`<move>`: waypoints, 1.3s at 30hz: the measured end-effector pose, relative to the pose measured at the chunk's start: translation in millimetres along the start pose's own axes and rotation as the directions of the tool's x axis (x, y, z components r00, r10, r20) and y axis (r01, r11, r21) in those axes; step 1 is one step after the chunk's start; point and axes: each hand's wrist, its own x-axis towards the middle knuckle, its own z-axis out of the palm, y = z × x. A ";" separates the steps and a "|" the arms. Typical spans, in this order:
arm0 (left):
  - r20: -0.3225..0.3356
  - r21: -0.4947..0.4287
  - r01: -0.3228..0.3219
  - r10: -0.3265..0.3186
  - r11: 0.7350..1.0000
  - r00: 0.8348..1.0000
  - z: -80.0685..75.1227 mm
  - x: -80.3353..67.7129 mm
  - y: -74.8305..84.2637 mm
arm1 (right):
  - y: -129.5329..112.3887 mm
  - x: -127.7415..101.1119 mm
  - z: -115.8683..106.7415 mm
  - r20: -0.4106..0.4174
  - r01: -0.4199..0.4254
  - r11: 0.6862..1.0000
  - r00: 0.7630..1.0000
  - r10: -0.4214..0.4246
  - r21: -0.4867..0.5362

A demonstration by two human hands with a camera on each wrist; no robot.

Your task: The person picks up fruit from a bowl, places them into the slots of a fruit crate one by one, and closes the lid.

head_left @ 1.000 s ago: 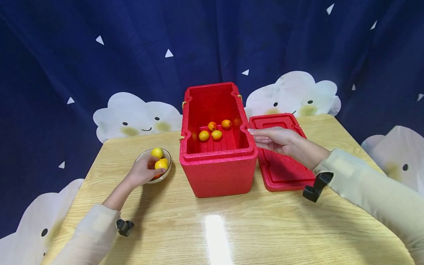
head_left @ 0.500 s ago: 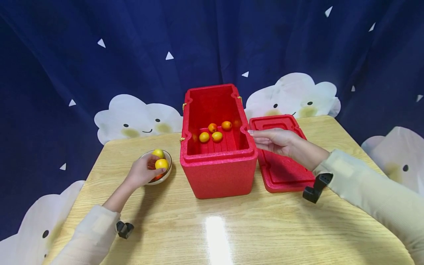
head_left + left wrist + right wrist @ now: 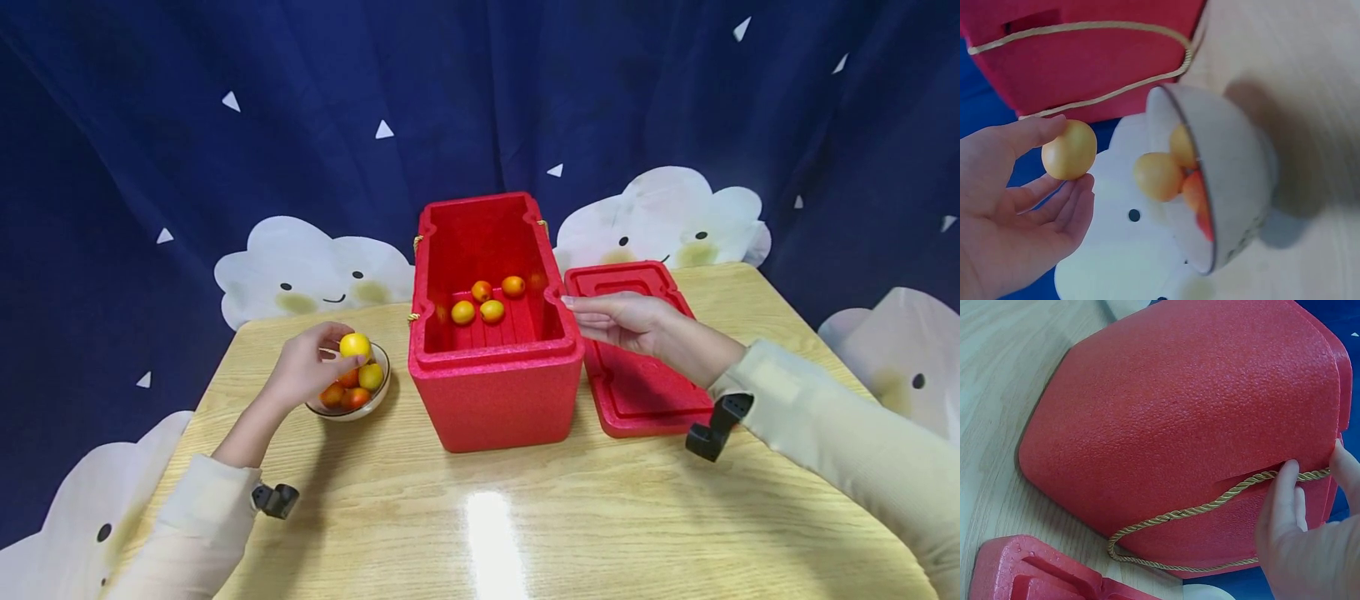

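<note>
The left hand (image 3: 302, 368) pinched a yellow fruit (image 3: 356, 343) left of the red box (image 3: 495, 408); the right hand (image 3: 626, 321), fingers nearly straight, touched its right side.

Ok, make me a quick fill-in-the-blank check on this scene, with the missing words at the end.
1. The left hand pinches a fruit whose colour is ____.
2. Inside the red box, the head view shows ____ fruits.
3. In the head view, the red lid lies on the table to the ____ of the box.

Missing words: yellow; four; right.
</note>
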 end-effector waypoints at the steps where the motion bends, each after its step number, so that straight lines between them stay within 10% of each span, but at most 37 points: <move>1: -0.003 -0.003 -0.005 0.005 1.000 1.000 -2.4 0.4 0.9 | 0.1 0.2 0.1 0.000 -0.002 1.000 1.000 0.002 0.000; 39: -0.074 -0.104 -0.093 0.085 0.990 0.994 -32.2 62.4 90.4 | 1.4 1.9 -1.2 0.007 0.004 1.000 1.000 -0.004 0.005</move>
